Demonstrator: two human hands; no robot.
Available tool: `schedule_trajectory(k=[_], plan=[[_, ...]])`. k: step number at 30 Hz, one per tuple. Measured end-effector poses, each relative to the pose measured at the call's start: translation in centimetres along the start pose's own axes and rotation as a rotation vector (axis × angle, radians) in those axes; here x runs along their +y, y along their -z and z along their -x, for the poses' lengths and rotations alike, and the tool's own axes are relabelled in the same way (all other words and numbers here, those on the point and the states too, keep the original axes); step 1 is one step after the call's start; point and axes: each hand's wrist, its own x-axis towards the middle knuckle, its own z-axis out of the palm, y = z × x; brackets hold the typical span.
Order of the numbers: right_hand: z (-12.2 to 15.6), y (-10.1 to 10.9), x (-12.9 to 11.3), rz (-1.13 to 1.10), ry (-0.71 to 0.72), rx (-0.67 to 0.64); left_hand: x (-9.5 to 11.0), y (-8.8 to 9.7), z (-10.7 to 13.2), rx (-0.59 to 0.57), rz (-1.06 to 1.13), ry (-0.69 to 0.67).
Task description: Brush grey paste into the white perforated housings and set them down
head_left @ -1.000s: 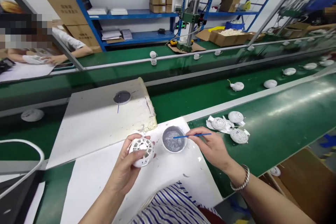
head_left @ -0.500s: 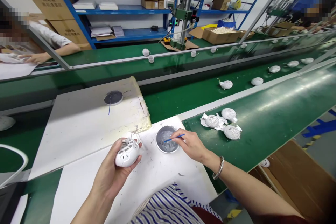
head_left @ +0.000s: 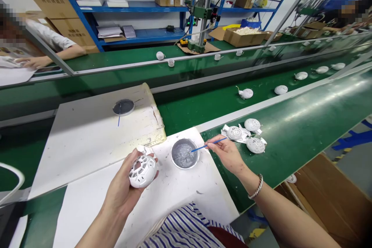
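Note:
My left hand (head_left: 124,184) is wrapped round a white plastic shell (head_left: 144,171), rounded and pierced with cut-outs, held up over the white board. Between thumb and fingers, my right hand (head_left: 228,155) pinches a thin blue paintbrush (head_left: 207,145). The brush slants down to the left, its tip over or in the round tub of grey paint (head_left: 185,154). Whether the tip touches the paint, I cannot tell. The tub stands on the white board (head_left: 162,201), between my two hands. Three similar white shells (head_left: 255,144) lie on the green surface just beyond my right hand.
A grey-coated lid (head_left: 123,107) with another thin blue stick lies on the raised white panel (head_left: 87,139). More white shells (head_left: 245,93) sit along the green conveyor (head_left: 197,108). An open cardboard box (head_left: 328,193) is low at right. A co-worker's arm (head_left: 69,51) shows at far left.
My right hand has moved right and drawn the brush back from the middle of the tub. In my left hand the shell has turned, so more of its cut-outs face me.

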Motion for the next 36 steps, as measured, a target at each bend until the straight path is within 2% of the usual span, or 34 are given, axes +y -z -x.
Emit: schedule_trajectory(k=[7,12,17,24,31,36], plan=[[0.3,0.8,-1.1,-0.206,-0.068,0.077,-0.4,0.0,0.4,-0.036,-0.07,0.031],[0.7,-0.2,-2.9,-0.325,-0.106,0.07,-0.9,0.2,0.4,-0.096,-0.116,0.034],[1.4,-1.5,-5.1,-0.44,-0.103,-0.006,-1.6,-0.2,1.0,-0.144,-0.133,0.082],[2.8,-3.3,-7.4,-0.309,0.05,-0.077,-1.7,-0.7,2.2,-0.308,-0.146,0.055],[3.6,-3.7,-6.5,-0.143,0.138,-0.114,-1.5,-0.2,3.0,-0.413,-0.216,-0.042],[4.1,-3.7,-6.2,-0.046,0.212,-0.164,-1.4,-0.2,3.3,-0.446,-0.244,-0.066]])
